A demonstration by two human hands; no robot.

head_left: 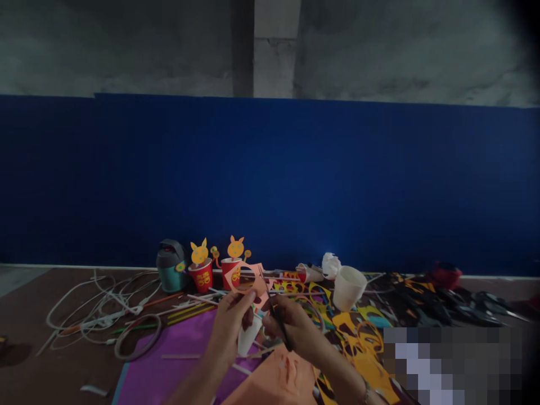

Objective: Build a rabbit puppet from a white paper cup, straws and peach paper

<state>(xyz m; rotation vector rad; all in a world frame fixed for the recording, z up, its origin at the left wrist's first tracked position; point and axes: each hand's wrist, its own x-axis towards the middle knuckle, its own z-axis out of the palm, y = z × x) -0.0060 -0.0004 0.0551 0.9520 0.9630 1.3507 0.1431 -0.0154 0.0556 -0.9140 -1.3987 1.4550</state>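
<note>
Between the thumb and fingers of my left hand [231,320] is a piece of light orange paper [259,284] with a curved cut-out along its edge. My right hand [300,326] is wrapped round a pair of dark-handled scissors [279,322], whose blades point up and lie against the right part of the paper. Below my hands lies a larger orange sheet [276,379], partly over a purple sheet [169,377]. Just beyond the paper stand two red paper cups [201,277] topped with yellow-orange animal heads; the held paper partly covers the right cup.
A teal lidded container [170,273] stands at the back left, near tangled white cables [101,304] and a tape ring [139,337]. To the right are a white cup [348,287], crumpled white paper [331,264], yellow paper scraps [367,349] and several dark tools [485,308]. A blue panel [270,180] closes the back.
</note>
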